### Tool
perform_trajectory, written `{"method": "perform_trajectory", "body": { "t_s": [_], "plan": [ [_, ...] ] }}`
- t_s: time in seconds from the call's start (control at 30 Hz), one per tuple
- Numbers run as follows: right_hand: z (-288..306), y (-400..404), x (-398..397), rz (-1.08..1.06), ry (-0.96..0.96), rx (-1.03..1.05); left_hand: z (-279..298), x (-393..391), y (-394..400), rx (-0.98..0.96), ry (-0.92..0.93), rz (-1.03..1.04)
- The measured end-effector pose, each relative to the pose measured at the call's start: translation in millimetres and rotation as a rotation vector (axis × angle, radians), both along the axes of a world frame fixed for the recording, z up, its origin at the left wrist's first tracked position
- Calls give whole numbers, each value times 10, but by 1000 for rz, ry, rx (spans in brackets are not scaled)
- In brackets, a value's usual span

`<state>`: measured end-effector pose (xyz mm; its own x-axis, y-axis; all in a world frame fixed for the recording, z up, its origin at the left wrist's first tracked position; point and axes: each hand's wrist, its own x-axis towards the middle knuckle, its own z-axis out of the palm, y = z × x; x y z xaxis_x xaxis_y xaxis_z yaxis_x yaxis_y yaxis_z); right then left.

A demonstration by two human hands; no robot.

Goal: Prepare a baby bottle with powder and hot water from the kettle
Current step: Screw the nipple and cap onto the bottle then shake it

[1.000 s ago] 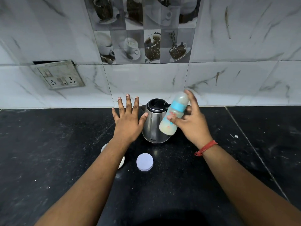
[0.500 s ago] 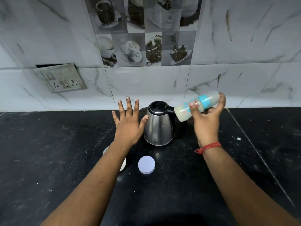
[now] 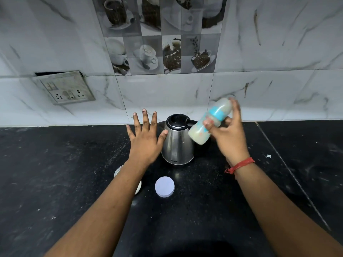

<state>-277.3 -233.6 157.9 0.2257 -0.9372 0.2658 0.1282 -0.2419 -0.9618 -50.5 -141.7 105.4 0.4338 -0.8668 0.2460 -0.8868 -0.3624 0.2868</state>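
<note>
Half a second back the baby bottle (image 3: pixel 209 121) lay nearly level above the kettle's handle; now it has swung to a steep diagonal, base down and to the left, capped end up and to the right against the wall tiles, which reads as one stroke of a shake. Right hand (image 3: pixel 229 135) fingers (image 3: pixel 236 108) are wrapped round the bottle's middle, thumb on the near side across the blue band, the rest curled behind it, a firm clasp with the top blurred by motion. From those fingers the bottle's long axis runs down-left toward the kettle (image 3: pixel 177 140), its base hanging in front of the kettle's dark handle and upper right flank; whether it touches the steel I cannot tell. Its contents look pale, cloudy and milky, filling most of the body, so powder and water are judged already in and mixing is the step in hand. Left hand (image 3: pixel 145 138) is spread flat and empty, fingers splayed, its thumb tip at or just beside the kettle's left shoulder. Nearer the body a white round lid (image 3: pixel 164 186) lies flat on the black counter (image 3: pixel 55 182), and a white container (image 3: pixel 128 179) sits mostly hidden beneath the left forearm.
</note>
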Motion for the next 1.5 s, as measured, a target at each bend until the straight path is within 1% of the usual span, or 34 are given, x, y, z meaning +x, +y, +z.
{"method": "perform_trajectory", "body": {
  "t_s": [0.03,0.07,0.1,0.2,0.23,0.27,0.33,0.37,0.4,0.47,0.5,0.53,0.63,0.67,0.7,0.77,0.8,0.83,0.93,0.97,1.0,1.07,1.1,1.13,1.23,1.27,1.3,1.37,1.4,1.43,1.5],
  "plan": [
    [38,-14,-15,-106,-40,-19,-5,0,1,-2,-1,-2],
    [53,-10,-13,-166,-49,-38,-11,3,6,-3,-6,-1],
    [52,10,8,-158,-42,-54,-17,11,11,-3,-10,0],
    [-3,78,72,131,70,-12,-25,25,12,0,-11,4],
    [18,73,66,159,71,-2,-23,29,9,0,-10,5],
    [45,41,50,117,34,-4,-15,29,9,0,-8,4],
    [81,-14,9,-59,-48,-51,-5,28,14,0,-13,3],
    [83,-13,6,-108,-42,-87,-6,32,20,1,-18,4],
    [61,2,22,-110,-2,-113,-5,38,27,3,-20,5],
    [-16,53,70,35,83,-103,-1,49,35,5,-20,7],
    [-22,64,73,90,83,-69,5,48,32,5,-18,8],
    [-3,47,67,79,46,-31,14,46,28,5,-13,8],
    [83,-18,5,-143,-116,27,30,25,31,4,-16,1],
    [78,-8,9,-157,-116,28,32,23,39,6,-23,0],
    [64,22,30,-120,-68,18,30,28,46,12,-25,2],
    [4,98,62,63,53,23,28,32,42,19,-16,5],
    [4,119,65,125,66,38,31,31,40,18,-15,8],
    [26,107,57,120,46,56,35,24,39,18,-16,7],
    [75,54,34,-91,-89,91,24,-1,37,23,-21,2],
    [72,74,49,-93,-86,73,20,-4,39,26,-22,4],
    [43,97,78,-50,-30,42,20,-1,40,30,-23,6],
    [-30,156,109,116,120,4,20,4,27,28,-18,5],
    [-23,167,98,158,132,10,23,8,18,22,-14,3],
    [0,145,80,135,97,23,27,11,12,15,-12,1],
    [73,73,39,-87,-104,52,15,16,9,6,-14,-4],
    [66,79,57,-100,-124,48,7,21,16,4,-20,-1],
    [41,95,90,-60,-93,39,-1,28,23,2,-23,2],
    [-28,141,100,132,65,42,-15,22,17,-6,-25,1],
    [-15,153,83,185,104,53,-10,21,17,-12,-28,2],
    [12,130,59,165,91,59,-9,24,15,-17,-30,2],
    [86,79,16,-30,-28,46,-11,31,18,-15,-28,4]
  ]
}}
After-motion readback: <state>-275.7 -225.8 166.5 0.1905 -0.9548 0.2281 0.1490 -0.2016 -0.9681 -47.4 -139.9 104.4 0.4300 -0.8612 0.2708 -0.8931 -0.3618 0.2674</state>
